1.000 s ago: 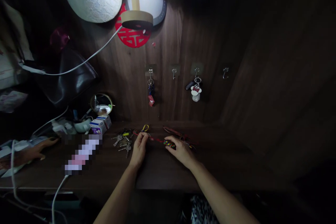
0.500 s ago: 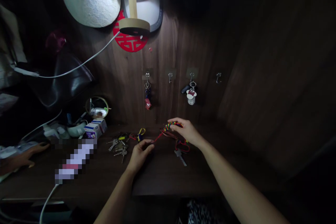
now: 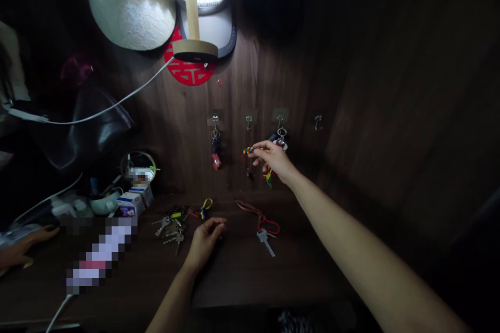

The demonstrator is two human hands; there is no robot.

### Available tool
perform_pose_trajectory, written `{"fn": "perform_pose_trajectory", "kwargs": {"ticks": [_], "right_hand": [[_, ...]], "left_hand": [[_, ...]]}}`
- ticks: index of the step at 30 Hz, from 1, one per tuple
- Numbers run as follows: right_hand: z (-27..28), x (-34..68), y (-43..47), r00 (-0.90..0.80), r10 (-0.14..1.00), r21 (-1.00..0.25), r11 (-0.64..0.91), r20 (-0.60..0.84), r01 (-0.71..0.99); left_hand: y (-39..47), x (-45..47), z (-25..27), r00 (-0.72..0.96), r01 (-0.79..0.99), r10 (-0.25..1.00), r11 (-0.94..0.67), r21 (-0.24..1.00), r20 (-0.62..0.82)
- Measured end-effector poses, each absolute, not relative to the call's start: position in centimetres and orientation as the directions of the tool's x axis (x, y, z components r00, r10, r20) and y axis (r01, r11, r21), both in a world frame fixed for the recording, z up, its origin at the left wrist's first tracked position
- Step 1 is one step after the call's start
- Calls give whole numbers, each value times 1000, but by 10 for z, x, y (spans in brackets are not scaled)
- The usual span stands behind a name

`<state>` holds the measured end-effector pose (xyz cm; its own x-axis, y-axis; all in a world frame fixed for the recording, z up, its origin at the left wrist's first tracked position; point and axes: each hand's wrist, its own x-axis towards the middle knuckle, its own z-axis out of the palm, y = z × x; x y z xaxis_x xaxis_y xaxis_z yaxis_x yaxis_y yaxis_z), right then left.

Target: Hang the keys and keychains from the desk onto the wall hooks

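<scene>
My right hand (image 3: 273, 161) is raised in front of the wooden back panel, its fingers closed on a multicoloured braided cord (image 3: 252, 150). Yellow, red and green strands of the cord show below the palm. Down near the shelf surface, my left hand (image 3: 207, 237) is loosely curled with its fingertips slightly apart and nothing visible in it. A key (image 3: 266, 242) with a red loop and a brownish strap lies to its right. Left of it rests a pile of keys (image 3: 175, 226), with a yellow and blue cord (image 3: 206, 207) beside them.
Several metal hooks line the panel. A key ring with a red charm (image 3: 216, 161) hangs on the left hook (image 3: 215, 118); more keys hang behind my right hand. A lit lamp (image 3: 195, 49) is overhead. A round mirror (image 3: 138, 166) and small boxes (image 3: 135, 200) stand at left.
My right hand has lifted the braided cord up off the shelf toward the hooks. The left hand has let go of the cord's red end. The key with the red loop stays on the shelf.
</scene>
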<state>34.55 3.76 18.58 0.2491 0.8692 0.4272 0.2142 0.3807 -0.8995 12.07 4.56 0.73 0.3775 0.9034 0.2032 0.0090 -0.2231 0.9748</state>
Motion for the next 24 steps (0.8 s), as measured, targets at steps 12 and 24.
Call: {"fn": "perform_pose_trajectory", "kwargs": {"ticks": [12,24], "right_hand": [[239,355,89,446,815,-912,410,370,9],[198,360,100,599,761,-945,326,248,-23]], "left_hand": [[45,123,12,354,48,913,-233,971,202],[49,123,7,371,25,908,-220,975,195]]}}
